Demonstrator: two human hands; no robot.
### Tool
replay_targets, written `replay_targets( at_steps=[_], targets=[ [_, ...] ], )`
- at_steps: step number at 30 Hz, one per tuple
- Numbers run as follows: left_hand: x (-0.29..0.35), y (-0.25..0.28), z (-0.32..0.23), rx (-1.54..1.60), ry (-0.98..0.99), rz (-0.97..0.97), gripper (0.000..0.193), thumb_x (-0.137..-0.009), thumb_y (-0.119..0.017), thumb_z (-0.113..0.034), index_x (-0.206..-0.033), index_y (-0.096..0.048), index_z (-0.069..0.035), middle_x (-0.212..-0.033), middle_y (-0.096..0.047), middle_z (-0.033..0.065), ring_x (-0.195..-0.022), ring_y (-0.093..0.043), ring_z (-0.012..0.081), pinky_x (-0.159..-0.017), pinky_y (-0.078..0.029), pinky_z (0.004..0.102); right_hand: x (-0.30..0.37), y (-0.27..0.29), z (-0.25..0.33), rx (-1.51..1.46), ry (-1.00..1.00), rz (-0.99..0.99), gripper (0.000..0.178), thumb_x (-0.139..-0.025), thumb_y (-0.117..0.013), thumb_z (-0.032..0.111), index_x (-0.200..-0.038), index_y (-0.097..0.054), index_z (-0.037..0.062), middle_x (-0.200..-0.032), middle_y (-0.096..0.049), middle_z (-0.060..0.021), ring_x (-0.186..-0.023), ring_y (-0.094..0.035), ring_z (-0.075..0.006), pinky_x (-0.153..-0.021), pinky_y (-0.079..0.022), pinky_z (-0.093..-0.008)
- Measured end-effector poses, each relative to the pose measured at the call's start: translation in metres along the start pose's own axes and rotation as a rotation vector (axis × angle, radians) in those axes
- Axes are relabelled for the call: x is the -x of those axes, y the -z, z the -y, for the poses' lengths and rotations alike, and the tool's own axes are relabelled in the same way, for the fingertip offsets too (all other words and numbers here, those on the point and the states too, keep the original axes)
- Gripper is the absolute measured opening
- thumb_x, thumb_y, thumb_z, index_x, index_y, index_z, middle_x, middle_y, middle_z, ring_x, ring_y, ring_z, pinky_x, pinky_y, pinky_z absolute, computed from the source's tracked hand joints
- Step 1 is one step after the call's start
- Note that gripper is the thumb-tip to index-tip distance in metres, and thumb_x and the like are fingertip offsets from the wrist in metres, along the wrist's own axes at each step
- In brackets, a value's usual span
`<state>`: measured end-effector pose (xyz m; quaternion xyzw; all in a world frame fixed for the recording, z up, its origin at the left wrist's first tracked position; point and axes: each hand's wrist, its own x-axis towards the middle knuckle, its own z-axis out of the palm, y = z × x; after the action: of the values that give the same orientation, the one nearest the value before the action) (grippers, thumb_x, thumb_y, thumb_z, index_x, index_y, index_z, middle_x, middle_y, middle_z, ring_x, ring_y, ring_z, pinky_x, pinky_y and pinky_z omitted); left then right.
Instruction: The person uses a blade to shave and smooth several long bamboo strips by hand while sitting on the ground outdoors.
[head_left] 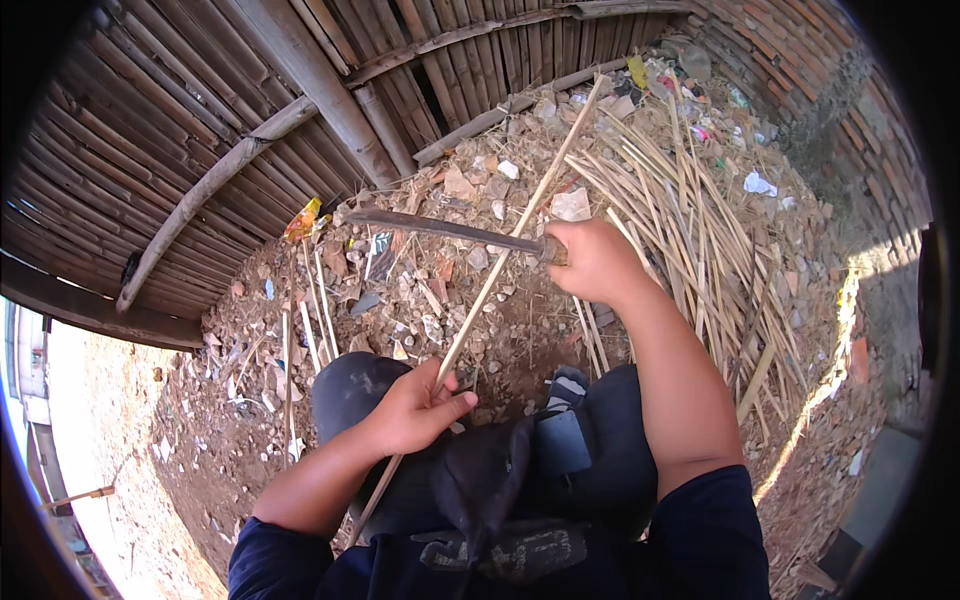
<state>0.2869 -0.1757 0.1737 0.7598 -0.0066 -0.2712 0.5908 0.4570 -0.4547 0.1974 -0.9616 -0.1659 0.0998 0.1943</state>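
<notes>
A long, pale bamboo strip point(481, 298) slants from beside my lap up and away to the far right. My left hand point(417, 408) is closed round its lower part, near my knee. In my right hand point(592, 262) is the handle of a machete point(450, 229), its dark blade pointing left. The blade lies across the strip; whether it touches or only passes over it I cannot tell. My fingers hide most of the machete's handle.
A heap of split bamboo strips point(700, 230) lies at the right. A few more strips point(322, 300) stand out of the rubble at the left. A bamboo wall point(180, 150) rises ahead, a brick wall point(850, 130) at the right. Stones and litter cover the ground.
</notes>
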Motion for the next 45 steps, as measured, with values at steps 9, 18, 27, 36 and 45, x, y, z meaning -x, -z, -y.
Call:
replay_targets(
  at_steps=[9,18,27,36,45],
  targets=[
    [0.055,-0.005,0.001,-0.055,0.035,-0.099,0.028,-0.107,-0.058,-0.03,-0.092,-0.05,-0.008,-0.075,-0.046,-0.0066,-0.069,-0.041,0.0041,-0.059,-0.038,0.0251,0.01,-0.002,0.005,0.012,0.233,-0.115,0.037,-0.073,-0.075,0.02,-0.108,-0.071,0.0101,-0.09,-0.072,-0.0173,-0.089,-0.069,-0.039,-0.079,-0.055,-0.0498],
    [0.14,0.009,0.038,-0.144,0.238,-0.3,0.029,-0.106,-0.058,-0.029,-0.093,-0.051,-0.005,-0.07,-0.05,-0.0013,-0.065,-0.046,0.0108,-0.06,-0.043,0.0315,0.004,-0.025,0.013,0.023,0.205,-0.069,0.033,-0.075,-0.074,0.021,-0.107,-0.07,0.0147,-0.088,-0.073,-0.0143,-0.089,-0.071,-0.0375,-0.079,-0.057,-0.0501],
    [0.186,0.013,0.054,-0.563,0.109,-0.548,0.025,-0.098,-0.057,-0.003,-0.114,-0.038,0.002,-0.073,-0.062,0.0143,-0.065,-0.063,0.0293,-0.061,-0.046,0.0401,0.005,-0.058,0.04,0.045,0.377,-0.001,0.03,-0.074,-0.075,0.022,-0.102,-0.068,0.013,-0.081,-0.071,-0.0146,-0.082,-0.07,-0.0382,-0.074,-0.055,-0.052],
    [0.172,0.0,0.046,-0.593,0.033,-0.719,0.019,-0.094,-0.066,-0.005,-0.108,-0.055,0.002,-0.091,-0.064,0.0175,-0.074,-0.067,0.0317,-0.068,-0.053,0.0403,0.007,-0.061,0.046,0.0,0.358,0.07,0.043,-0.077,-0.07,0.02,-0.12,-0.069,0.018,-0.09,-0.073,-0.0178,-0.089,-0.072,-0.0378,-0.08,-0.057,-0.0505],
    [0.152,-0.011,0.043,-0.817,-0.076,-0.791,0.018,-0.089,-0.071,-0.005,-0.103,-0.061,0.0,-0.09,-0.065,0.0165,-0.081,-0.067,0.0345,-0.07,-0.054,0.0434,0.005,-0.07,0.05,-0.057,0.254,0.138,0.037,-0.077,-0.071,0.022,-0.113,-0.071,0.0145,-0.093,-0.073,-0.0186,-0.091,-0.071,-0.0388,-0.081,-0.056,-0.0518]
  ],
)
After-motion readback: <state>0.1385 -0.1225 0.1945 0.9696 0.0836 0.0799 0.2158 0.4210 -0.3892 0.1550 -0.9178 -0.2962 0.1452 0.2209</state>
